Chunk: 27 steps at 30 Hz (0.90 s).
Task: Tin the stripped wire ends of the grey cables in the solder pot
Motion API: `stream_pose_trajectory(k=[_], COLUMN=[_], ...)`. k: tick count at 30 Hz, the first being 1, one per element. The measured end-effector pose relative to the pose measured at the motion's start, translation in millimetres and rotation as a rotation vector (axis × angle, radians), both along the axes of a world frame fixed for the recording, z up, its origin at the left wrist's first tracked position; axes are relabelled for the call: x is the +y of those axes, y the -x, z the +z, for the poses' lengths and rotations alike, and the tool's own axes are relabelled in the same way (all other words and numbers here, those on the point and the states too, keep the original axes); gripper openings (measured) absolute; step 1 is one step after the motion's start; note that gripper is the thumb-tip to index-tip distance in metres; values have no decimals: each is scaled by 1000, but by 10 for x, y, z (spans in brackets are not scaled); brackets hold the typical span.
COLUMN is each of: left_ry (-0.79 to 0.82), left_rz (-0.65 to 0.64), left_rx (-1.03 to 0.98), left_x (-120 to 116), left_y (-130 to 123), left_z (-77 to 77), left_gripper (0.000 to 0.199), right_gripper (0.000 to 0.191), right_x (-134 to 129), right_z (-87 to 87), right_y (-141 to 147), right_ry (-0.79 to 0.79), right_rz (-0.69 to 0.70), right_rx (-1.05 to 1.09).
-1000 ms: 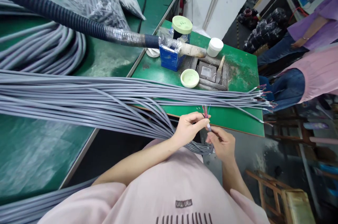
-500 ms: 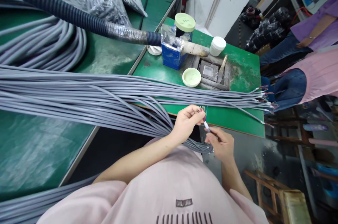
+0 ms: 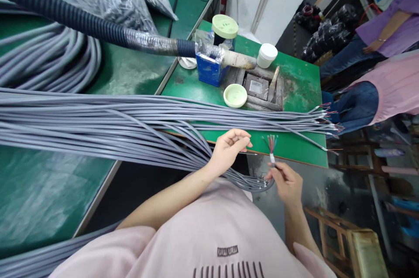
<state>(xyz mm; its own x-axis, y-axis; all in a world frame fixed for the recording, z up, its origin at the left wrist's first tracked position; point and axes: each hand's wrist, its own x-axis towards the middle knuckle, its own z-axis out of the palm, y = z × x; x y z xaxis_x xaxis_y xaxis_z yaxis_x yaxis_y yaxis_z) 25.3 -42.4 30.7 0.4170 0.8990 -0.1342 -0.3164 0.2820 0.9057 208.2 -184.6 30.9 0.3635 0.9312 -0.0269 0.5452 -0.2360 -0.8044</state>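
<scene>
My right hand (image 3: 288, 183) pinches a grey cable (image 3: 272, 165) just below its stripped end, which points up. A white band wraps the cable there, and thin coloured wires (image 3: 271, 143) fan out above it. To the left, my left hand (image 3: 231, 146) is closed with its fingers curled and thumb against them, apart from the wires; nothing shows in it. Below the hands hang looped grey cables (image 3: 248, 181) with white-banded ends. Just beyond them, a long bundle of grey cables (image 3: 196, 110) lies across the green bench, its stripped ends at the right edge.
On the green bench (image 3: 304, 90) stand a solder pot (image 3: 258, 87), a pale green dish (image 3: 235, 95), a white jar (image 3: 267, 55) and a blue box (image 3: 209, 71). A black hose (image 3: 81, 18) reaches over from the left. Other people stand at the right, near a wooden stool (image 3: 337, 234).
My left hand has let go of the coloured wires, which now spread apart. My right hand has moved right with the cable, away from the left hand.
</scene>
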Motion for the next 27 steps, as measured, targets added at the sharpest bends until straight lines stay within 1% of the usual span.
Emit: stream_pose_trajectory(k=[1,2,3,5,6,7,8,9,12,14,16,17,19,22,24,25,27], left_ry=[-92,-219,-375,-700,-833,-940,-1019,-1077,-1178,-1209,-1226,-1231,-1237,-1244,-1253,-1252,-1239], left_rz=[-1,1,6,19,24,25,23,17,-8,-25,-46,-54,-48,2,12,-19,-135], left_rx=[75,160,251,414,492,569,649,733,949,1045,1096,1105,1092,1008,918,875,784], left_x=[39,84,132,232,280,327,370,412,531,610,682,708,723,624,487,409,257], left_y=[41,81,115,151,148,131,99,57,-107,-222,-319,-356,-391,-326,-212,-142,8], left_z=[-20,-39,-53,-66,-63,-55,-44,-33,-24,-44,-66,-67,-30,132,267,322,376], left_gripper=[19,18,16,15,16,18,20,22,26,25,20,18,16,19,22,22,21], right_gripper=[24,27,31,36,37,37,36,35,30,26,24,23,24,33,38,39,41], right_x=[-117,-242,-368,-582,-652,-689,-692,-661,-429,-231,-49,34,183,374,472,509,550], right_z=[-22,-46,-68,-102,-111,-114,-113,-107,-82,-71,-68,-69,-64,-10,75,131,260], right_y=[-127,-259,-384,-564,-602,-601,-564,-497,-211,-30,105,153,211,178,73,6,-123], right_ry=[56,147,275,545,643,705,728,719,593,496,412,365,255,26,-181,-298,-506], right_rz=[-32,-43,-26,53,101,155,207,253,339,376,378,351,257,62,-112,-209,-373], right_rx=[-56,-134,-232,-417,-469,-484,-461,-415,-250,-158,15,141,390,642,728,747,686])
